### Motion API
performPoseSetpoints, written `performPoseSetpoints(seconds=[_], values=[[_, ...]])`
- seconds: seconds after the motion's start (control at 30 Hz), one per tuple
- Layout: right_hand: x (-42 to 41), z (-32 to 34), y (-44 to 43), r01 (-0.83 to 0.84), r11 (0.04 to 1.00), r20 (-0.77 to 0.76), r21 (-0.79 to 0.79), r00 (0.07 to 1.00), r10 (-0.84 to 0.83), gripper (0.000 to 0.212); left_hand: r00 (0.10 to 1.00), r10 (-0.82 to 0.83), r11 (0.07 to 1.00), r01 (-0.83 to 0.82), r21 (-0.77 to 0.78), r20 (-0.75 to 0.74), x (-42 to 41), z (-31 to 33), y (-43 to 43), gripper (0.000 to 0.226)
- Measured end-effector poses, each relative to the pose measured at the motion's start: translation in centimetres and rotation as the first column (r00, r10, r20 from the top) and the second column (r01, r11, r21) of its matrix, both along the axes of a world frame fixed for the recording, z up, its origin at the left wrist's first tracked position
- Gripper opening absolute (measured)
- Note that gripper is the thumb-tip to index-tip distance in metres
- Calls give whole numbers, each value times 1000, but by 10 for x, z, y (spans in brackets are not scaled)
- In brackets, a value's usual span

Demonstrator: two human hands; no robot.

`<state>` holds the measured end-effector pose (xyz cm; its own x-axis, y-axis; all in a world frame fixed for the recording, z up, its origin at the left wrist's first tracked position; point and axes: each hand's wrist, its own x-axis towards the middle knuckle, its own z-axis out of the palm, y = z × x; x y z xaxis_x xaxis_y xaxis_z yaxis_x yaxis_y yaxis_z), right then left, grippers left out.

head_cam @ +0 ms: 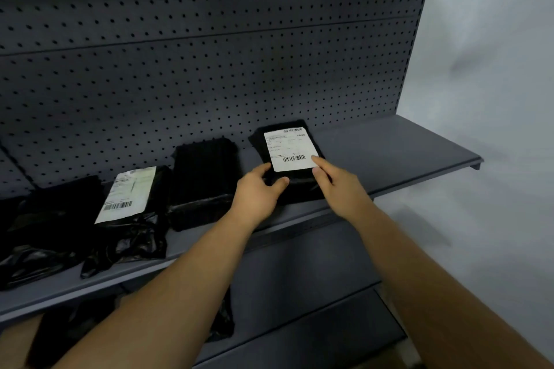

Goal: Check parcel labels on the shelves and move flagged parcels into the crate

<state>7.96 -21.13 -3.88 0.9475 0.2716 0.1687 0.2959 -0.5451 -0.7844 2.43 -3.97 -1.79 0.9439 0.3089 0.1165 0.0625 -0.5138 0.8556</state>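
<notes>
Head view, between both hands: flat black plastic-wrapped parcel (302, 180) with white printed shipping label (289, 148) facing up, barcodes visible, text too small to read. Left hand (257, 189) grips the parcel's near-left corner, fingers curled over the edge, thumb along the front. Right hand (335, 183) pinches the near-right corner, index finger laid on the label's lower corner, thumb at the near edge. Parcel sits tipped toward the camera on the grey metal shelf (404, 153), far edge close to the dark perforated pegboard back panel (209, 54); cannot tell if it is lifted clear.

Just left of the left hand: black ribbed parcel (204, 177), no label showing. Further left: crumpled black bag parcel (135, 237) with a white barcode label on top, then another black wrapped parcel (54, 210), label unseen. Below the forearms, on the lower shelf: dark bagged parcels (223, 320), partly hidden.

Progress, as a judgement: label check under way on this parcel; whether it is flagged cannot be read. Crate not in view, so nothing shows as moved. At least three shelf parcels look left to check.
</notes>
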Motion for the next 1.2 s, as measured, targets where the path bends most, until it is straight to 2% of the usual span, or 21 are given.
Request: performPoseSetpoints(seconds=[0.3, 0.4, 0.5, 0.57, 0.63, 0.73, 0.87, 1.03, 1.2], values=[[16, 5, -4, 12, 999, -29, -47, 1000, -13, 43, 998, -37, 997, 40, 59, -54, 8, 4, -5, 56], [19, 9, -4, 15, 995, -9, -101, 1000, -16, 43, 996, -70, 992, 65, 106, 46, -9, 10, 5, 50], [22, 17, 3, 82, 979, 164, -188, 985, -51, 46, 975, -66, 985, 30, 168, 214, -32, 18, 31, 43], [16, 26, 18, 94, 982, 248, -165, 967, -51, 47, 948, -36, 975, -36, 220, 315, -46, 21, 55, 37], [5, 35, 39, 4, 995, 285, -100, 958, 25, 44, 936, 28, 950, -134, 283, 350, -60, 21, 82, 36], [-15, 39, 73, -188, 976, 282, -107, 936, 212, 41, 949, 147, 906, -243, 346, 280, -77, 14, 116, 46], [-35, 31, 110, -316, 939, 210, -134, 917, 339, 40, 975, 199, 878, -222, 423, 100, -89, 2, 133, 66], [-44, 22, 135, -329, 928, 73, -173, 936, 346, 46, 975, 210, 882, -158, 444, -69, -88, -7, 133, 73], [-45, 18, 145, -264, 957, 33, -118, 962, 270, 43, 973, 229, 870, -200, 451, -10, -87, -11, 133, 62]])
